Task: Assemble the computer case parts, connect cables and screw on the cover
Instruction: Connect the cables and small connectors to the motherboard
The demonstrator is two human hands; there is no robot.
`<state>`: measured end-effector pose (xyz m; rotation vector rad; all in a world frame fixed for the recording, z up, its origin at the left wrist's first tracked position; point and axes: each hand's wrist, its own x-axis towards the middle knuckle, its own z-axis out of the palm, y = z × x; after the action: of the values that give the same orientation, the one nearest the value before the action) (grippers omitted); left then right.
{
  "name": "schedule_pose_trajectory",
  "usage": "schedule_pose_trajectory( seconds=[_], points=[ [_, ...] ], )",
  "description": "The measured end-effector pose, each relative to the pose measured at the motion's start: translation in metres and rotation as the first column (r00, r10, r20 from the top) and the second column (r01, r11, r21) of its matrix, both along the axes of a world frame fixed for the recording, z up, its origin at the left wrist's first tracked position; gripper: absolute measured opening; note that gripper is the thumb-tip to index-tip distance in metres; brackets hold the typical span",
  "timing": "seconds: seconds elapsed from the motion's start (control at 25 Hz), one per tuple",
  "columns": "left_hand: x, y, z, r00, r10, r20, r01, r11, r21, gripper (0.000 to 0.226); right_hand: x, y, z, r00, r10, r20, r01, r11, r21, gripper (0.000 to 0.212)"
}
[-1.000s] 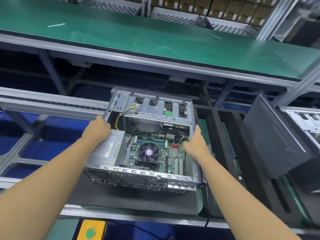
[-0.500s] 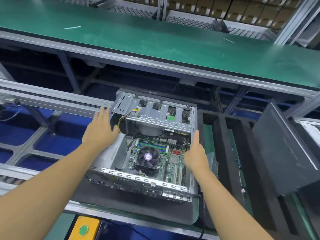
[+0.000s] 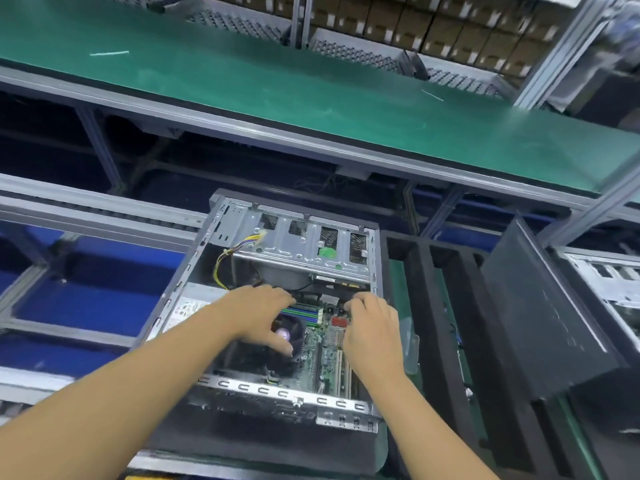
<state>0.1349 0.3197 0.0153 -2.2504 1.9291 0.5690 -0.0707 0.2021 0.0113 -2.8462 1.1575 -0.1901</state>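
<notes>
Evidently at the cable-connecting step. Working inside the open computer case [image 3: 266, 393], flat on a dark mat [image 3: 263, 441] on the counter [image 3: 397, 275]. Left grip [image 3: 258, 313] spread loosely over the CPU fan [image 3: 292, 332], holding nothing. Right grip [image 3: 372, 327] curled near the drive cage's [image 3: 298, 247] lower edge, impossible to tell whether pinching a connector. Next, probably: locate the loose plug, align with its motherboard [image 3: 323, 355] header, press home squarely. Cover [image 3: 540, 313] off, leaning just right of the case.

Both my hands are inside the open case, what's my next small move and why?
Probably reach the left hand to the yellow cable: its connector seems to lie loose on the drive cage, and the case stands open.
</notes>
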Motion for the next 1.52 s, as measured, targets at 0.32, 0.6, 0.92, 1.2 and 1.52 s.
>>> schedule_pose_trajectory(
  seconds=[0.32,0.6,0.92,1.2,1.52],
  points=[
    [-0.023,-0.001,-0.038,0.997,-0.074,0.006,0.075,0.994,-0.079,0.066,0.003,0.013,0.006,0.995,-0.042,-0.094,0.03,0.991,-0.132,0.028],
    [-0.016,-0.003,-0.039,0.998,0.02,-0.066,-0.022,0.999,-0.024,0.075,0.006,0.015,0.007,0.987,0.03,-0.157,-0.042,0.996,-0.076,0.017],
    [-0.012,-0.01,-0.05,0.992,0.06,-0.112,-0.052,0.996,0.076,0.086,0.006,0.009,0.001,0.98,0.116,-0.16,-0.12,0.993,-0.014,0.019],
    [-0.004,-0.004,-0.033,0.973,0.148,-0.179,-0.132,0.986,0.097,0.134,0.01,0.007,0.009,0.949,0.281,-0.146,-0.251,0.948,0.194,0.024],
    [0.043,0.02,0.002,0.923,0.328,-0.2,-0.378,0.681,-0.627,0.021,0.077,0.013,-0.007,0.891,0.441,-0.106,-0.329,0.789,0.518,0.054]
  ],
)
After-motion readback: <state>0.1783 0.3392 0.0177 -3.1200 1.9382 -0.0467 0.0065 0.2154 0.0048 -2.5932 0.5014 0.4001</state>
